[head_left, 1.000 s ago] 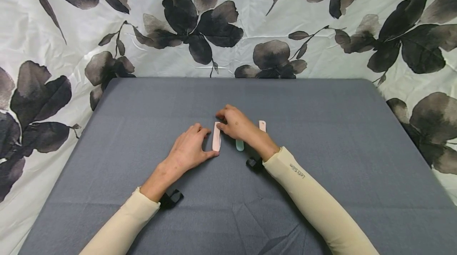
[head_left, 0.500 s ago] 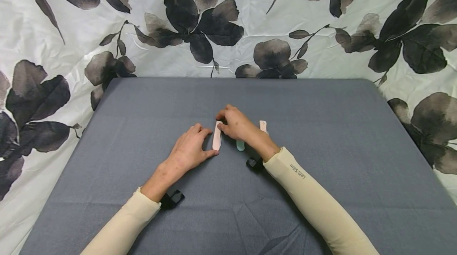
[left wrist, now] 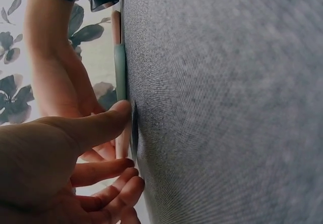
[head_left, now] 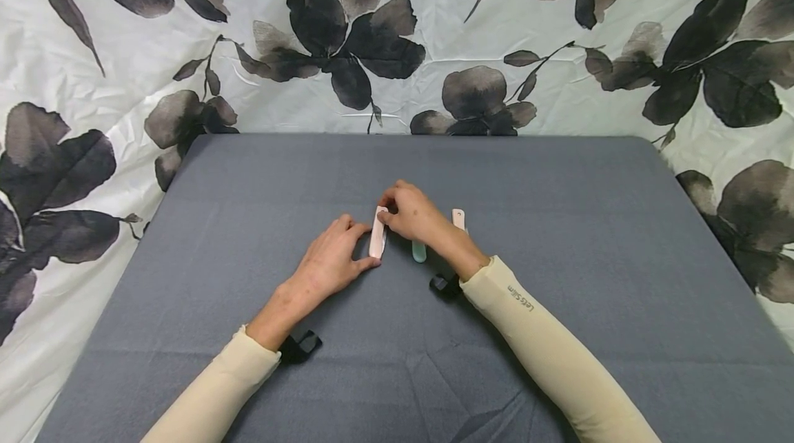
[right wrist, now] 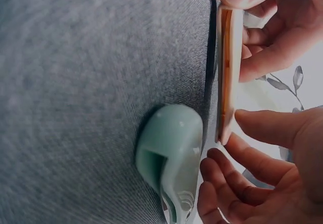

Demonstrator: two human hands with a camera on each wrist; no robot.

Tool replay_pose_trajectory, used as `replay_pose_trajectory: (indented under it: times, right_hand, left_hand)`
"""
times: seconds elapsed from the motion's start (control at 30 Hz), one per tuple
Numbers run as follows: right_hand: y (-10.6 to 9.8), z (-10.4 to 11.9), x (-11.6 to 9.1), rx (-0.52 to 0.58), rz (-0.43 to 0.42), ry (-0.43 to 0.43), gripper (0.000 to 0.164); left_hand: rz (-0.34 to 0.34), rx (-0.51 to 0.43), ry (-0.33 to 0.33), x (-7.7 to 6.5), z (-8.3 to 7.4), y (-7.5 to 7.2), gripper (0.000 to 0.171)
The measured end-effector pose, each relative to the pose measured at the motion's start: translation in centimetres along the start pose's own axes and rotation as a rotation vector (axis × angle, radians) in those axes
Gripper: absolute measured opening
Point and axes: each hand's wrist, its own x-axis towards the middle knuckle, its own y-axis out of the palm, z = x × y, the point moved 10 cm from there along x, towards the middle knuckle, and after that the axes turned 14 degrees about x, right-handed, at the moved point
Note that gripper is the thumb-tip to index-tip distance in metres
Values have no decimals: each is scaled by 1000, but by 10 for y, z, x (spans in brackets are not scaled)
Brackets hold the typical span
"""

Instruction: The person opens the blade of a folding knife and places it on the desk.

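A pale pink folding knife (head_left: 377, 233) lies lengthwise between the hands on the grey cloth, a thin strip of metal showing along its right side. My right hand (head_left: 412, 212) pinches its far end between thumb and fingers. My left hand (head_left: 329, 257) lies beside it, relaxed. Its thumb is at the knife's near end and its fingers are by the left side. In the right wrist view, the pink handle (right wrist: 230, 72) is edge-on, with an orange-looking slot. A mint green folding knife (head_left: 418, 251) lies partly hidden under my right forearm, its rounded end visible.
Right of my right wrist, a pale pink handle end with a hole (head_left: 458, 218) sticks out, partly hidden by the arm. A dark camera is strapped under each wrist. The grey table (head_left: 527, 181) ends at a white floral sheet (head_left: 384, 105).
The pink folding knife has shifted slightly away from me, with my right hand at its far end. Both hands otherwise stay almost in place. The green knife has not moved.
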Motion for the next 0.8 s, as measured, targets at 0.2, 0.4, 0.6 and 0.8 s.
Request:
replay_pose_trajectory:
  times: [0.2, 0.4, 0.6, 0.8]
  right_hand:
    - [-8, 2, 1, 114, -47, -25, 25]
    - [-15, 1, 1, 237, -71, -33, 27]
    - [-14, -1, 1, 402, -57, -16, 33]
    - [-12, 0, 2, 645, -35, 3, 44]
  left_hand:
    - [-26, -75, 12, 1, 0, -4, 59]
    - [-78, -142, 26, 3, 1, -11, 59]
    - [-90, -169, 14, 5, 4, -14, 60]
    - [-115, -214, 4, 6, 6, -18, 62]
